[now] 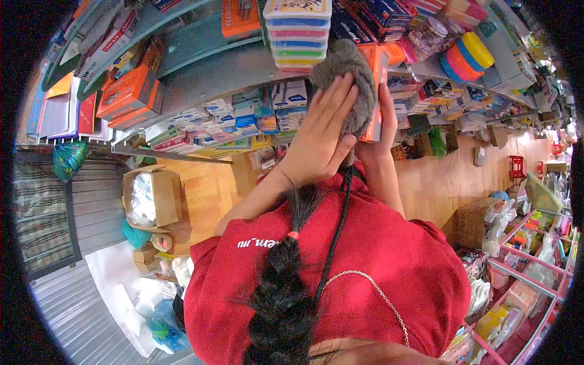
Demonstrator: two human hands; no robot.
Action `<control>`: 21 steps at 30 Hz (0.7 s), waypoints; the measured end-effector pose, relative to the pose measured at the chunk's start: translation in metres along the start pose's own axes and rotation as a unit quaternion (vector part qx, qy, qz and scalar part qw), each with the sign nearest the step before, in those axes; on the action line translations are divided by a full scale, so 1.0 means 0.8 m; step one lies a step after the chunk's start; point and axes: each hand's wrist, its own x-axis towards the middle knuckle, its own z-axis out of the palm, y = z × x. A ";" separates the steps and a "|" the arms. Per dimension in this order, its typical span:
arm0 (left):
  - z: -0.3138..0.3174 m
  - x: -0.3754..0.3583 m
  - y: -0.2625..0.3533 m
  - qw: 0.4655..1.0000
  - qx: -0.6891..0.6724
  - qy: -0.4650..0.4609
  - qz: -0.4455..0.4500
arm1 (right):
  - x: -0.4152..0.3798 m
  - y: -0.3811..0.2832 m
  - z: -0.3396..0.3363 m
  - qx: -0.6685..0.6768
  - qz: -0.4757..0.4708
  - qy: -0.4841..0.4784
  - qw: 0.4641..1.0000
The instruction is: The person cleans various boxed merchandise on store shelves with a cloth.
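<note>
My left hand (328, 125) lies with its fingers together over a bunched grey cloth (359, 70), pressing it against the face of an orange box (378, 61). On the box's other side, my right hand (385, 125) grips its edge, with the thumb upward along it. The box stands upright between both hands, partly covered by the cloth. Just left of the cloth is a stack of clear plastic containers with coloured layers (298, 36) at the shelf edge.
A grey metal shelf (207, 91) crosses in front, with more orange boxes (131, 91) at left and yellow, orange and blue round items (468, 55) at right. Small boxes fill the lower level. On the wooden floor stands an open cardboard carton (167, 194). Glass display cases (523, 280) are at right.
</note>
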 end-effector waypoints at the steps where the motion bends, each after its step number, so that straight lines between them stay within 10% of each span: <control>1: -0.004 0.006 -0.004 1.000 0.003 -0.010 0.005 | -0.001 0.003 -0.003 -0.009 0.004 -0.002 1.000; 5: -0.024 0.053 -0.027 0.994 -0.056 0.095 -0.013 | -0.016 0.016 0.000 -0.103 0.052 -0.014 0.993; 14: 0.003 0.009 0.003 0.999 -0.045 0.017 0.007 | -0.007 -0.010 0.005 -0.118 -0.094 -0.003 0.989; 21: -0.040 0.066 -0.022 0.996 -0.024 0.065 0.048 | -0.024 0.015 0.003 -0.130 0.005 -0.024 0.991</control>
